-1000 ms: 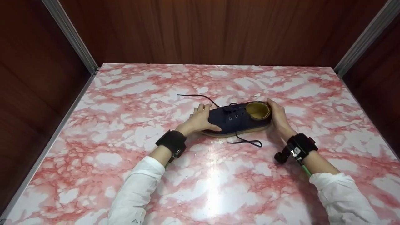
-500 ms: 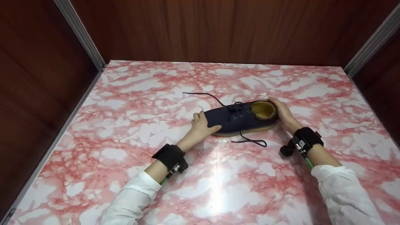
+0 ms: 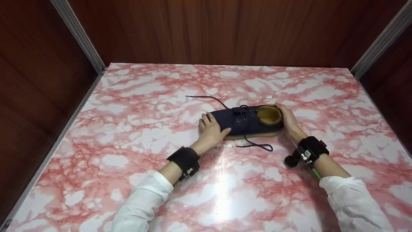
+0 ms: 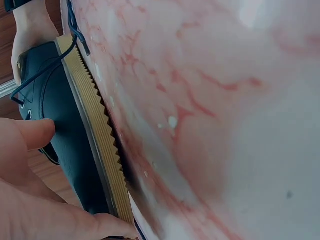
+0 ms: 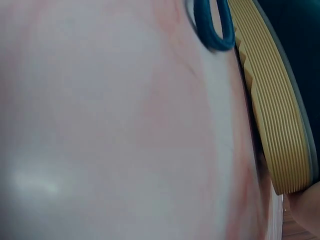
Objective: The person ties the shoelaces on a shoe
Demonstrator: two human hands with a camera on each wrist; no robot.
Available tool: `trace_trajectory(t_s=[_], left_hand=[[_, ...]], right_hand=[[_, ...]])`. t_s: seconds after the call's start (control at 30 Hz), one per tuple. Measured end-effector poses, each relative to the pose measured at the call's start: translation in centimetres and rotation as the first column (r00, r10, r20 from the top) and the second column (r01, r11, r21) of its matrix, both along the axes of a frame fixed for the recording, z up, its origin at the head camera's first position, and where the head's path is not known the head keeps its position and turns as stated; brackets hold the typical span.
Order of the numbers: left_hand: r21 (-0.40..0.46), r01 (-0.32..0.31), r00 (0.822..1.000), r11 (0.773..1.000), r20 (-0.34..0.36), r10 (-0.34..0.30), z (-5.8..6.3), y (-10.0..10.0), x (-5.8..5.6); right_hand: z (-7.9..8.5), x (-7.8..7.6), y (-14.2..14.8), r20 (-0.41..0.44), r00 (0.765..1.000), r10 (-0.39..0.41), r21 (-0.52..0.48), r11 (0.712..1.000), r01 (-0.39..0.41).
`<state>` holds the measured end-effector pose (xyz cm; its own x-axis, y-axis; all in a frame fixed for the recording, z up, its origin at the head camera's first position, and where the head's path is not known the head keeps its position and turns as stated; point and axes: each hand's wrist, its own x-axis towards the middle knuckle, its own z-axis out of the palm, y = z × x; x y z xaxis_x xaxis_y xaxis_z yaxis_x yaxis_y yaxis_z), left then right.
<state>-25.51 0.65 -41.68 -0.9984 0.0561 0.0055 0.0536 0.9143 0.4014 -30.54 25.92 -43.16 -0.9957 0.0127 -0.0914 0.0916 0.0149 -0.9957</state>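
Observation:
A dark navy lace-up shoe [image 3: 236,120] rests on the table with its toe to the left and its heel to the right. Its collar shows a mustard-yellow lining, and a ribbed tan sole [image 4: 95,120] runs below. The left hand [image 3: 210,130] grips the toe end, thumb on the near side and fingers over the front. Around the heel the right hand [image 3: 289,122] holds the shoe; some of its fingers are hidden behind it. One loose shoelace [image 3: 206,96] stretches out on the far side. Another lace end [image 3: 257,146] lies looped on the near side.
The table [image 3: 116,161] has a red and white marbled top. Dark wood panels [image 3: 212,32] enclose it at the back and sides, with grey metal posts [image 3: 82,38] in the corners. Each wrist wears a black band [image 3: 185,159] with a camera and green cable.
The left wrist has drawn slightly nearer the person, and its fingers have shifted over the toe. The right hand keeps its place at the heel. The head view has shifted a little.

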Motion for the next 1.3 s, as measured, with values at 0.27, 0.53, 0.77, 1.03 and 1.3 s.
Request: trace_trajectory(t_s=[0.27, 0.53, 0.77, 1.03, 1.3], left_hand=[[0.0, -0.02, 0.999, 1.0, -0.024, 0.02, -0.2, 0.1, -1.0], [-0.029, 0.063, 0.987, 0.998, -0.148, -0.067, -0.5, -0.6, -1.9], [0.076, 0.152, 0.981, 0.985, -0.135, -0.141, -0.4, -1.3, -2.7], [0.198, 0.114, 0.993, 0.973, -0.05, -0.107, 0.1, -1.7, -3.0], [0.236, -0.017, 0.995, 0.972, -0.093, 0.04, 0.3, -0.4, -2.3]], right_hand=[[-0.1, 1.0, -0.7, -0.024, 0.999, -0.041, -0.146, 0.989, 0.037], [-0.2, 2.0, -1.0, -0.027, 0.996, -0.089, -0.119, 0.989, 0.085], [0.1, 3.0, -1.5, 0.018, 0.982, -0.187, -0.097, 0.977, 0.188], [-2.2, 3.0, -0.6, -0.088, 0.989, -0.121, -0.127, 0.986, 0.11], [-3.1, 1.0, 0.9, -0.125, 0.989, 0.078, -0.09, 0.992, -0.089]])
